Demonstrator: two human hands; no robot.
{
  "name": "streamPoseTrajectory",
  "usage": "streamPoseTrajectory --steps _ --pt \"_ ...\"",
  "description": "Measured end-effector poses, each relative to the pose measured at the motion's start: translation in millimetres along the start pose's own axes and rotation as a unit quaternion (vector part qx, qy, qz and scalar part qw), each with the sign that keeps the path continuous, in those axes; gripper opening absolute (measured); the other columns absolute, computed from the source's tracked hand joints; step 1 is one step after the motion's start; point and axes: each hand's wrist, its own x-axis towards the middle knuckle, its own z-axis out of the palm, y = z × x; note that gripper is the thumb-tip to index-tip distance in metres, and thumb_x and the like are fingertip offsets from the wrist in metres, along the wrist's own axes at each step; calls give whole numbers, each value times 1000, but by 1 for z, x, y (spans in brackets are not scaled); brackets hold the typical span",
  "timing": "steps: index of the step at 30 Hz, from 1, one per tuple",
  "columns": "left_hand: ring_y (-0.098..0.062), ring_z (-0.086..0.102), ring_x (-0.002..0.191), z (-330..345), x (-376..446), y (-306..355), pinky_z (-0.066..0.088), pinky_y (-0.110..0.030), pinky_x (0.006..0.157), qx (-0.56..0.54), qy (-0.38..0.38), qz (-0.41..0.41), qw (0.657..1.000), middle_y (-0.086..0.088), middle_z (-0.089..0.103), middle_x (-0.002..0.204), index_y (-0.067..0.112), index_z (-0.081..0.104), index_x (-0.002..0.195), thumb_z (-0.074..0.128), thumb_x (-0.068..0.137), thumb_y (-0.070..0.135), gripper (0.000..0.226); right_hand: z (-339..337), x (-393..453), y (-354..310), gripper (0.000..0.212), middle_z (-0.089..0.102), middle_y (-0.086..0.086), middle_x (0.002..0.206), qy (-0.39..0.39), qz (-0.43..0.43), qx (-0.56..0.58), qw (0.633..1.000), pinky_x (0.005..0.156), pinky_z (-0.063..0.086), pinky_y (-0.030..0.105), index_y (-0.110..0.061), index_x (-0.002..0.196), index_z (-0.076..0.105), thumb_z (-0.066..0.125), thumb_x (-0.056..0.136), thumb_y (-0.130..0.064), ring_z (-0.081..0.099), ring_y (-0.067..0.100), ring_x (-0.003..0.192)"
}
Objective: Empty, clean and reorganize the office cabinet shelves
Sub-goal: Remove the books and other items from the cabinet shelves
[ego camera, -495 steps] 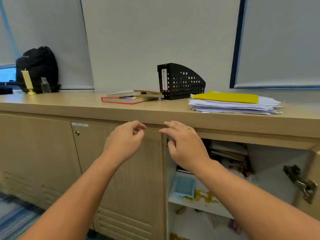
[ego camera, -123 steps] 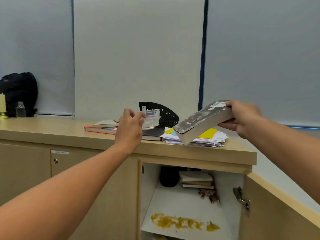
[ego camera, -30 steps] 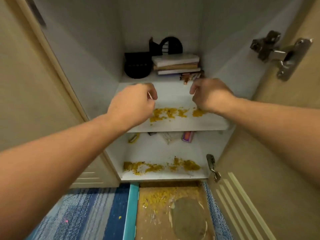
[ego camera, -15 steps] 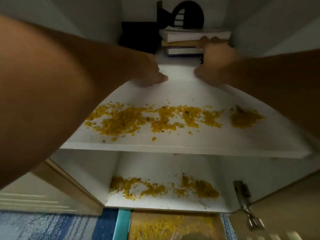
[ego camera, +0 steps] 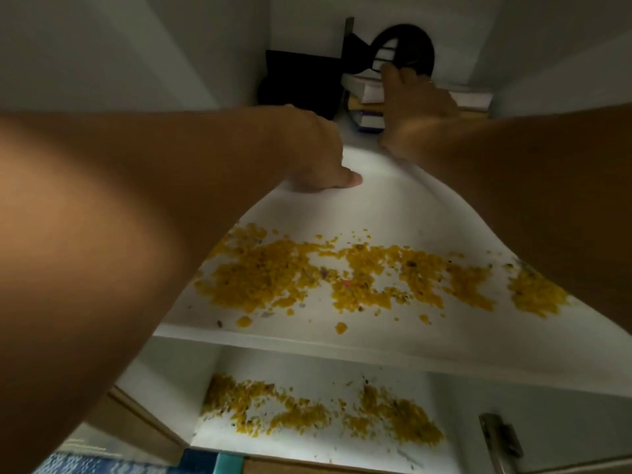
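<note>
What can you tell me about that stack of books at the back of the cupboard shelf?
The stack of books lies flat at the back of the upper shelf, right of a black container and in front of a black curved file holder. About three volumes show, with pale page edges and a darker cover low down. The right hand reaches over the stack's middle and hides it; whether it grips is unclear.

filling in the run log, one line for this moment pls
phase: emptying upper shelf | right hand: on book stack | left hand: resting on shelf | yellow crumbs: uncleaned
</note>
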Motion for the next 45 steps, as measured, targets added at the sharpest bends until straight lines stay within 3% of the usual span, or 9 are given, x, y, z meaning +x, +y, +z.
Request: streamPoseTrajectory --steps 6,13,16,19,24,27,33,39,45 --pt "-33 37 140 5 0 -1 33 -47 106 35 35 27 998 -7 39 154 26 42 149 9 94 73 80 5 14 -3 100 35 21 151 7 -2 -47 999 104 39 51 -17 157 8 75 83 -17 38 42 136" --pt "-35 38 139 2 -3 2 33 -46 107 51 45 29 997 -9 39 153 22 38 152 11 97 68 76 3 13 -1 75 55 24 125 22 -25 -58 998 80 46 47 -11 145 31 73 83 -14 57 45 109" --pt "-34 39 139 4 -3 2 33 -46 107 49 51 32 997 -8 40 153 23 40 151 10 97 69 76 5 9 5 88 42 22 141 31 -15 -51 998 96 45 57 -19 150 22 75 80 -18 44 47 126" --pt "-34 41 137 5 -3 1 35 -47 106 51 53 36 997 -9 41 152 23 41 150 10 97 69 77 7 7 5 95 30 18 153 75 -7 -25 997 111 28 65 -21 153 18 75 76 -19 27 47 140" --pt "-34 39 139 2 -6 2 35 -47 106 53 50 39 997 -9 38 154 24 39 151 11 98 68 74 6 8 6 97 34 19 151 85 -27 3 996 116 18 66 -18 152 17 76 76 -18 29 46 140" --pt "-34 37 140 0 -7 4 34 -47 107 52 47 35 997 -9 37 155 23 39 152 11 98 67 74 12 6 4 93 48 19 141 52 -37 -24 998 110 29 65 -20 151 16 74 79 -6 47 47 125" --pt "-33 32 144 0 -11 5 29 -46 111 43 45 27 998 -9 31 159 20 30 155 13 100 65 73 -3 9 4 84 55 21 129 73 -67 -62 993 93 47 60 -20 149 27 69 79 4 56 48 108" --pt "-33 33 143 2 -12 5 30 -45 112 24 43 18 999 -9 33 158 19 31 155 13 100 64 73 -27 3 17 79 54 22 129 91 -114 -70 987 86 48 54 -15 147 31 75 81 -22 58 47 105" --pt "-32 34 143 1 -12 5 30 -46 112 5 27 6 1000 -8 35 157 19 33 154 15 100 65 74 -50 0 18 77 57 20 126 150 -97 -21 984 84 47 50 -14 143 34 74 80 -31 59 46 104"
